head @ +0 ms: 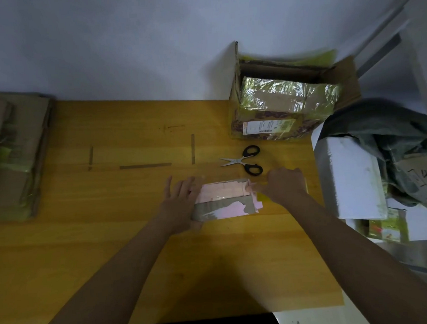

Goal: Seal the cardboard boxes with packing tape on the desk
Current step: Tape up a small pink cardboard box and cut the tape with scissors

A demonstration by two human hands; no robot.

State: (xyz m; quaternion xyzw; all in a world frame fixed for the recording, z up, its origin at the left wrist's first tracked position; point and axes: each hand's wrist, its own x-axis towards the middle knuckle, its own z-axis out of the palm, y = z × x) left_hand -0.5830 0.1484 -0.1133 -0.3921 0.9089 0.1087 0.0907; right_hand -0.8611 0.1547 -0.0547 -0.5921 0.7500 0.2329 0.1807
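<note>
A small flat cardboard box [224, 199] with a pink label and glossy tape lies on the wooden desk [110, 219], near its middle. My left hand [181, 202] rests on the box's left end with fingers spread and straight. My right hand [283, 184] sits at the box's right end, its fingers curled, pinching at the box's right edge. A yellowish tape roll [264, 197] peeks out under my right hand, mostly hidden.
Black-handled scissors [245, 161] lie open just behind the box. A large open carton [284, 106] holding a plastic-wrapped parcel stands at the back right. Flattened cardboard [10, 155] is stacked at the left. White foam and clutter [352, 177] crowd the right edge.
</note>
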